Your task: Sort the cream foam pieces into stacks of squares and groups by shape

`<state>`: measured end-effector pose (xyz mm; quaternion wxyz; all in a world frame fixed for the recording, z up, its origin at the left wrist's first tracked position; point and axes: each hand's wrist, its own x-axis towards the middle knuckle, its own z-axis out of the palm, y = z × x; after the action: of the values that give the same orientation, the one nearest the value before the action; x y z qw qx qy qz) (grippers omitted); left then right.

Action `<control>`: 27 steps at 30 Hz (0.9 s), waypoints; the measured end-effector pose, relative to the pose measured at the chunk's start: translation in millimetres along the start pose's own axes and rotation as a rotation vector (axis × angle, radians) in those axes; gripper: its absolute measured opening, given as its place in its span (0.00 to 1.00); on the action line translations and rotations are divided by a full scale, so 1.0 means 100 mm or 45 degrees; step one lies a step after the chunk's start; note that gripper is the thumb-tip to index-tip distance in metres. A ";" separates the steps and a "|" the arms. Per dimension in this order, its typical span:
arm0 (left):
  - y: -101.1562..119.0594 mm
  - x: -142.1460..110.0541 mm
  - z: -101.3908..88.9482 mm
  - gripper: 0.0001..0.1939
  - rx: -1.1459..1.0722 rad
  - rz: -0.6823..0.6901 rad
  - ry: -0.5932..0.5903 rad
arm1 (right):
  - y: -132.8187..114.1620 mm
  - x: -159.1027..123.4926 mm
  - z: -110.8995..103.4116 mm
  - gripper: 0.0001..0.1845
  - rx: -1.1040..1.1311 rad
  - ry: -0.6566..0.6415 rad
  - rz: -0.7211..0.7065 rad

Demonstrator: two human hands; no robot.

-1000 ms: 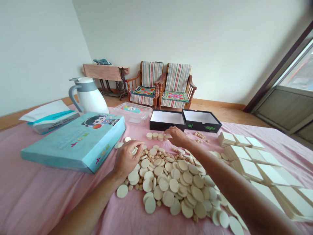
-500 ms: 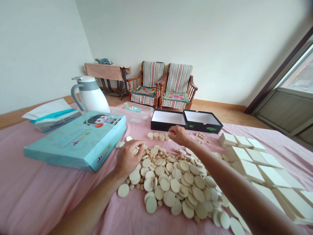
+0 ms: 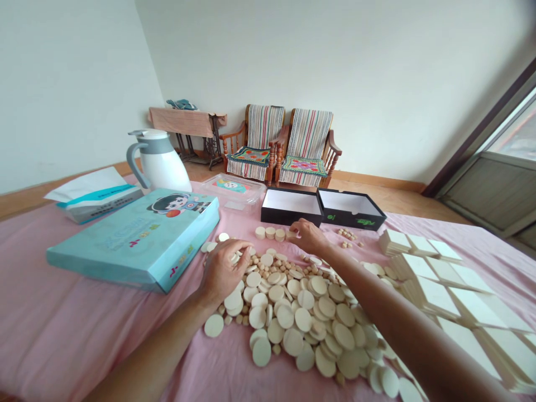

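Note:
A heap of pale round wooden discs [image 3: 301, 312] with small wooden beads among them lies on the pink cloth [image 3: 84, 329]. My left hand [image 3: 221, 268] rests curled on the heap's left edge, fingers closed round some discs. My right hand [image 3: 307, 234] reaches to the far side, fingertips pinched beside a short row of thicker discs [image 3: 270, 232] standing in front of an open black box [image 3: 288, 205]. What the right fingers hold is hidden.
A second open black box [image 3: 352, 207] stands beside the first. Rows of pale square tiles [image 3: 444, 279] fill the right. A blue picture box [image 3: 138, 237], white jug [image 3: 161, 162], tissue pack [image 3: 98, 192] and clear tub [image 3: 234, 190] stand left. Two striped chairs [image 3: 285, 148] are behind.
My right hand lifted slightly from the row of thick discs, then came back down beside it. My left hand stayed on the heap. The view shifted a little.

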<state>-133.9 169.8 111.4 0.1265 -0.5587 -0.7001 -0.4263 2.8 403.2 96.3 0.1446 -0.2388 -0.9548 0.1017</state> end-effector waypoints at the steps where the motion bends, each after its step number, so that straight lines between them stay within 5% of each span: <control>1: 0.00 0.00 0.00 0.08 -0.002 0.000 -0.001 | 0.00 0.00 0.00 0.11 -0.002 -0.002 0.002; 16: 0.01 0.00 -0.01 0.08 -0.005 -0.008 0.000 | -0.32 0.11 -0.03 0.19 -0.021 -0.091 -0.164; 27: 0.00 -0.01 -0.01 0.08 -0.001 -0.015 0.004 | -0.13 0.27 -0.19 0.21 0.073 -0.021 -0.208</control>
<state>-133.9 168.8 111.3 0.1251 -0.5540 -0.7029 -0.4282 -19.3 407.0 124.0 0.1513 -0.1551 -0.9690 0.1189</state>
